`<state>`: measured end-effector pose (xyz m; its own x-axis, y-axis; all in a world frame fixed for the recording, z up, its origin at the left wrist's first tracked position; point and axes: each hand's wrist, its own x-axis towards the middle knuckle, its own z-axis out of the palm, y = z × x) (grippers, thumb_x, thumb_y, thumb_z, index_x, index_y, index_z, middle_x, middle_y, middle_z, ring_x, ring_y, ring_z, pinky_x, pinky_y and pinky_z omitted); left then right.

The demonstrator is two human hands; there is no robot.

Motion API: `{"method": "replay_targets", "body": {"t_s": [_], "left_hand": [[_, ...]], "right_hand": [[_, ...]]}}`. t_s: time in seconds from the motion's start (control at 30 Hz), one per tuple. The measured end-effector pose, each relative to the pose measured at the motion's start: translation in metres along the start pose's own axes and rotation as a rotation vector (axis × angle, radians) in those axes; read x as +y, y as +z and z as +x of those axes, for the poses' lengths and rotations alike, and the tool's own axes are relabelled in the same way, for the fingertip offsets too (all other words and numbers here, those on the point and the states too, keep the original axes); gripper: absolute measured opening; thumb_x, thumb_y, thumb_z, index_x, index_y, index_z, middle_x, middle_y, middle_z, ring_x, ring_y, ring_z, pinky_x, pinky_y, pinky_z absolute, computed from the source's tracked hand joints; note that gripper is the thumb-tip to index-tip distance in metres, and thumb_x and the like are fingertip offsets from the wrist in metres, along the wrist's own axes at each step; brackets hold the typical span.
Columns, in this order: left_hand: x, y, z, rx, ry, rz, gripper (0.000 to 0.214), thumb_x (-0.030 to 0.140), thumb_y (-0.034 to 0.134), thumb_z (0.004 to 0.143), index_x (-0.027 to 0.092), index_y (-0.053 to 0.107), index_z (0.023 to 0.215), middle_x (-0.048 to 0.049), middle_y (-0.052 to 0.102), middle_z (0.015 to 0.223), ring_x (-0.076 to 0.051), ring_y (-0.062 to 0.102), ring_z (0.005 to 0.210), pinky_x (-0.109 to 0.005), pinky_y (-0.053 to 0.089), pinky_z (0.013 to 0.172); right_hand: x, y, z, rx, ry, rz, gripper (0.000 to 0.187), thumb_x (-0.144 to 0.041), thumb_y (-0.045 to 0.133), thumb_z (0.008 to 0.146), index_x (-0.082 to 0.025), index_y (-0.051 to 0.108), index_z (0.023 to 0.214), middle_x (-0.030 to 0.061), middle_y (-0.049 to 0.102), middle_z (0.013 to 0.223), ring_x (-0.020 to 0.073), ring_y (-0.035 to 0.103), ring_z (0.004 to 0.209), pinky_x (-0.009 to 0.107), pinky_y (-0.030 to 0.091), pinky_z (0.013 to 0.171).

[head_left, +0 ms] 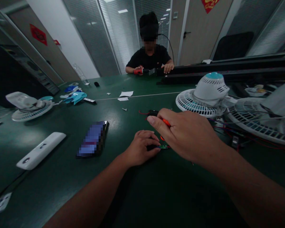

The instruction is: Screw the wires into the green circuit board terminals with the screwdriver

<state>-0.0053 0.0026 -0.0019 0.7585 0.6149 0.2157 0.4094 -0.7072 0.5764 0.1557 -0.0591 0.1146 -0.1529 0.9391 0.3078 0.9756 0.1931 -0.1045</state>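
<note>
While the left hand (142,147) lies knuckles-up on the green table (156,196), its fingers are curled down over one end of a small green circuit board (164,147), pinning it flat; the free end of the board sticks out to the right from under the fingertips, its long side running left to right. Just above it, the right hand (187,134) comes in from the right with the wrist raised and the thumb stretched out to the left, clenched around an orange-handled tool (166,122). This tool slants steeply downward, its lower end close over the board, though the tip itself is hidden. Behind the toppled white fan (204,98) sits a small white dish (254,91); what it holds is too small to tell. A phone (92,139) lies to the left of the hands.
</note>
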Motion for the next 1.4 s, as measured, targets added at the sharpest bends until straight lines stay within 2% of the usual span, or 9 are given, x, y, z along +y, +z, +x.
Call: {"method": "replay_targets", "body": {"t_s": [0.1,0.3,0.43,0.67,0.9,1.07,1.2,1.33,1.4], "left_hand": [[-0.0009,-0.0002,-0.0003,0.001,0.045,0.041,0.020,0.029,0.063,0.085,0.024,0.072,0.102,-0.0053,0.068,0.111,-0.026,0.056,0.114,-0.049,0.034,0.104],[-0.0009,-0.0006,-0.0001,-0.006,0.031,0.037,0.021,0.029,0.064,0.084,0.026,0.072,0.104,-0.0047,0.068,0.113,-0.027,0.054,0.118,-0.049,0.033,0.105],[0.0012,-0.0020,0.0003,-0.008,0.026,0.036,0.021,0.028,0.065,0.084,0.025,0.072,0.103,-0.0047,0.068,0.114,-0.027,0.054,0.118,-0.049,0.032,0.105],[0.0017,-0.0024,0.0006,-0.016,0.021,0.046,0.021,0.029,0.064,0.085,0.026,0.071,0.104,-0.0042,0.067,0.115,-0.026,0.054,0.117,-0.048,0.032,0.105],[-0.0014,-0.0001,0.0002,0.013,0.043,0.033,0.020,0.029,0.064,0.084,0.024,0.072,0.102,-0.0054,0.069,0.110,-0.027,0.055,0.116,-0.049,0.033,0.105],[-0.0014,0.0005,0.0008,0.020,0.062,0.036,0.021,0.029,0.064,0.084,0.023,0.071,0.103,-0.0053,0.069,0.109,-0.026,0.056,0.114,-0.049,0.034,0.104],[-0.0012,0.0011,0.0006,0.033,0.066,0.048,0.016,0.028,0.063,0.084,0.023,0.072,0.096,-0.0053,0.069,0.107,-0.025,0.058,0.111,-0.049,0.035,0.103],[-0.0020,0.0021,0.0001,0.047,0.057,0.057,0.014,0.028,0.065,0.083,0.022,0.072,0.093,-0.0057,0.068,0.110,-0.025,0.056,0.113,-0.048,0.036,0.103],[-0.0026,0.0024,0.0001,0.045,0.053,0.056,0.016,0.028,0.065,0.083,0.024,0.072,0.096,-0.0050,0.068,0.111,-0.025,0.055,0.115,-0.049,0.036,0.103]], "right_hand": [[0.0005,0.0023,0.0014,0.001,0.024,-0.034,0.035,-0.044,0.035,0.096,-0.023,0.064,0.094,0.0046,0.067,0.062,0.0240,0.061,0.056,0.029,0.023,0.047],[0.0021,0.0035,0.0020,0.019,0.064,-0.038,0.026,-0.034,0.042,0.092,-0.022,0.064,0.098,0.0063,0.071,0.069,0.0245,0.063,0.058,0.030,0.027,0.047],[0.0020,0.0051,0.0023,0.018,0.049,-0.004,0.026,-0.030,0.045,0.090,-0.017,0.063,0.104,0.0076,0.072,0.072,0.0250,0.064,0.060,0.030,0.030,0.047],[0.0022,0.0062,0.0028,0.021,0.020,0.040,0.025,-0.028,0.046,0.090,-0.016,0.061,0.105,0.0089,0.072,0.078,0.0266,0.066,0.066,0.032,0.037,0.051],[0.0036,0.0034,0.0010,-0.009,-0.012,0.092,0.025,-0.026,0.047,0.090,-0.013,0.059,0.108,0.0104,0.073,0.086,0.0264,0.068,0.075,0.034,0.042,0.062],[0.0048,0.0049,0.0008,-0.034,-0.042,0.076,0.024,-0.027,0.044,0.091,-0.015,0.059,0.105,0.0101,0.071,0.083,0.0266,0.066,0.074,0.033,0.040,0.059],[0.0032,0.0028,-0.0006,-0.040,-0.028,0.053,0.024,-0.033,0.038,0.094,-0.021,0.059,0.096,0.0055,0.069,0.073,0.0247,0.063,0.064,0.031,0.033,0.052],[0.0004,0.0009,-0.0011,-0.036,0.012,0.049,0.046,-0.053,0.026,0.097,-0.025,0.059,0.083,0.0024,0.063,0.061,0.0233,0.060,0.056,0.029,0.026,0.048],[0.0000,0.0013,-0.0005,-0.029,0.025,0.027,0.050,-0.055,0.023,0.097,-0.025,0.059,0.078,0.0021,0.061,0.058,0.0233,0.059,0.054,0.029,0.023,0.047]]}}
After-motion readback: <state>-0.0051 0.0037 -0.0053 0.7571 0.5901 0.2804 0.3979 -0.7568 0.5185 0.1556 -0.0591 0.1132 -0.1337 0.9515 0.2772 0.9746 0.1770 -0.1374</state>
